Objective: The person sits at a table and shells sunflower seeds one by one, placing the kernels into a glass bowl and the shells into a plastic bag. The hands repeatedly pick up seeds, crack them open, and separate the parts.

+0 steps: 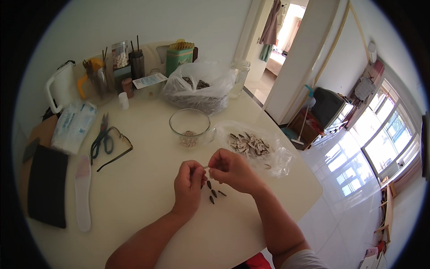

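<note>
Over the table, my left hand and my right hand meet at the fingertips. A small pale sunflower seed piece is pinched between them; whether it is kernel or shell I cannot tell. Several dark unshelled sunflower seeds lie just below my hands. Beyond my left hand stands a clear glass bowl with shelled kernels at its bottom. A pile of split seed shells rests on a clear plastic bag, past my right hand.
An open plastic bag of sunflower seeds sits at the back beside a glass jar. To the left are scissors, eyeglasses, a white insole and a plastic-wrapped pack. A white pitcher stands by the wall.
</note>
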`<state>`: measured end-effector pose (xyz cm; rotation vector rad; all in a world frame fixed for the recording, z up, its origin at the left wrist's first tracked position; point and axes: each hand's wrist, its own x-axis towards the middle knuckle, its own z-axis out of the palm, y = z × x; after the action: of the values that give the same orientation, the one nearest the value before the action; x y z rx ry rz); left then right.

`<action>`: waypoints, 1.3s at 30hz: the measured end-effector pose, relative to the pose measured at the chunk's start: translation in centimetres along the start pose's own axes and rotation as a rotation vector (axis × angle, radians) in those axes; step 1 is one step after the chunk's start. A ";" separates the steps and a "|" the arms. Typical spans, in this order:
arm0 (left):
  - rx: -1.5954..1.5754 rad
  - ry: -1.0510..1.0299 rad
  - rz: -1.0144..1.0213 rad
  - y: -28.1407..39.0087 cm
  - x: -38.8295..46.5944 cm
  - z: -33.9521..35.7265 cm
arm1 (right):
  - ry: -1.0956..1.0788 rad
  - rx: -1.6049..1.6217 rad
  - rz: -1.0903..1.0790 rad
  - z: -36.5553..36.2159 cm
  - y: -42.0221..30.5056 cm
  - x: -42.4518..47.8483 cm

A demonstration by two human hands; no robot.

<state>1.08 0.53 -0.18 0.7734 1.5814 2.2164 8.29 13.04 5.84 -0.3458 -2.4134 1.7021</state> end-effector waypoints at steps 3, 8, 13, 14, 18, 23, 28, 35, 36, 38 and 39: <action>-0.010 0.085 0.017 -0.4 0.8 -0.3 | 0.313 -0.554 -0.301 -0.8 1.9 0.2; -0.041 0.069 -0.054 -0.4 0.9 -0.4 | 0.840 -0.722 -0.482 -3.3 3.0 1.6; -0.091 -0.036 -0.212 0.1 0.7 -0.2 | 0.339 -0.379 -0.517 0.3 1.2 0.7; -0.101 -0.053 -0.213 0.0 0.8 -0.2 | 0.319 -0.381 -0.526 0.5 1.6 0.9; -0.130 -0.072 -0.203 -0.2 0.9 -0.6 | 0.224 -0.311 -0.497 0.9 2.0 1.1; -0.145 -0.054 -0.210 -0.5 1.1 -0.6 | 0.248 -0.336 -0.433 1.3 1.9 0.8; -0.151 -0.059 -0.219 -0.4 1.2 -0.7 | 0.288 -0.344 -0.421 1.7 2.2 0.9; -0.158 -0.052 -0.172 -0.7 1.1 -0.4 | 0.378 -0.449 -0.464 3.0 3.1 1.1; -0.161 -0.050 -0.177 -0.7 1.1 -0.5 | 0.385 -0.475 -0.470 3.0 3.2 1.2; -0.149 -0.040 -0.190 -0.7 1.1 -0.5 | 0.379 -0.459 -0.463 3.0 3.2 1.1; -0.133 -0.033 -0.198 -0.8 1.1 -0.6 | 0.365 -0.417 -0.450 2.9 3.2 1.1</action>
<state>-0.22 0.94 -0.80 0.5858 1.4126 2.1290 6.71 11.78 1.82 -0.1301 -2.3195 0.8661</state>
